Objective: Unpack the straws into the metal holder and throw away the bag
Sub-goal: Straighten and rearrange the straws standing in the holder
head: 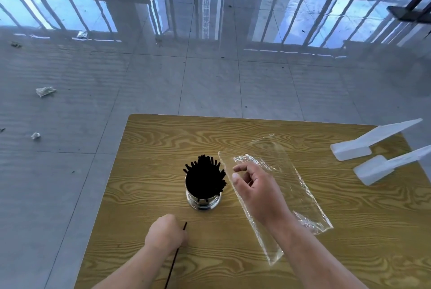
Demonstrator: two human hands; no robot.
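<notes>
- Left hand (pixel 166 233): fingers curled round one loose straw (pixel 173 263), low on the near part of the desk (pixel 144 172)
- Loose straw: thin and black; its long axis runs from the near desk edge up and slightly right, so the far tip points toward the metal holder (pixel 203 202)
- Metal holder: upright mid-desk, just beyond the left hand, packed with black straws (pixel 205 176) that splay above the rim
- Right hand (pixel 254 186): over the clear plastic bag (pixel 291 186), fingers loosely bent, thumb and forefinger apart, nothing gripped – contact with the film cannot be confirmed
- Clear plastic bag: flat, apparently empty, long axis diagonal, just right of the holder
- Judgement: the left hand is nearer the holder, so the last straw goes in from there; the right hand is placed to take the bag – no bin is in view
</notes>
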